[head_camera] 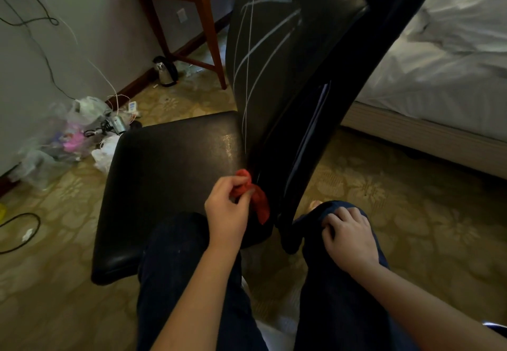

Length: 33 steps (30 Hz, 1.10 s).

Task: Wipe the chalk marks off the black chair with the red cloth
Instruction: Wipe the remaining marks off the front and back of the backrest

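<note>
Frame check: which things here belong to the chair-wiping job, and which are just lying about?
Job: black chair, chalk marks on its back, red cloth gripped by the left hand.
Lying about: kettle, plastic bags, wooden table, bed, black cable.

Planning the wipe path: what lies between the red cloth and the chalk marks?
Nothing in the way. In the head view, only bare black chair surface at the seat-back crease separates the cloth, pinched by the left hand, from the lowest chalk line.
</note>
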Available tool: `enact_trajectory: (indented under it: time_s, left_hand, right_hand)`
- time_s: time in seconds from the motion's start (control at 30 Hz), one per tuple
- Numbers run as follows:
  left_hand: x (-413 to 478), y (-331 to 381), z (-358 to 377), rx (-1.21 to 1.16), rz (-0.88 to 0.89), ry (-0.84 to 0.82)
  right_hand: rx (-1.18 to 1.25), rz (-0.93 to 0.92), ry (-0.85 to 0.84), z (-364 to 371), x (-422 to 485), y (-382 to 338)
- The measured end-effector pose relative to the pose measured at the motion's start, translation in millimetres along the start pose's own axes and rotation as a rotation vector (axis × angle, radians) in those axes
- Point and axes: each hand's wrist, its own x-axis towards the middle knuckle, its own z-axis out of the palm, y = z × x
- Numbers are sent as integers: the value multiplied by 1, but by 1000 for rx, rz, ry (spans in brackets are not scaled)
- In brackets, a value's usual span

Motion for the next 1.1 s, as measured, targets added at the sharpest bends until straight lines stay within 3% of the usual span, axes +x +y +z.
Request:
enact_trajectory:
  time_s: [0.1, 0.3, 0.43, 0.57, 0.73, 0.97, 1.1]
  left_hand:
    - [3, 11, -2, -8, -9, 11]
    - [23, 62, -11, -64, 185, 11]
    - [12, 42, -6, -100, 72, 9]
    - [-1, 2, 3, 32, 45, 16]
    - [-9, -16, 9, 53, -164, 9]
    - [17, 49, -8, -27, 75, 55]
    - [7, 32, 1, -35, 49, 75]
  right_hand:
    - [-8, -10, -10, 0, 1, -3]
    - [11, -3, 1, 0, 3, -7]
    - [1, -9, -1, 0, 1, -4]
    - [7, 3, -17, -1, 0, -4]
    - [22, 10, -14, -3, -1, -4]
    - [-2, 12, -16, -4, 1, 0]
    - [3, -3, -13, -4, 0, -1]
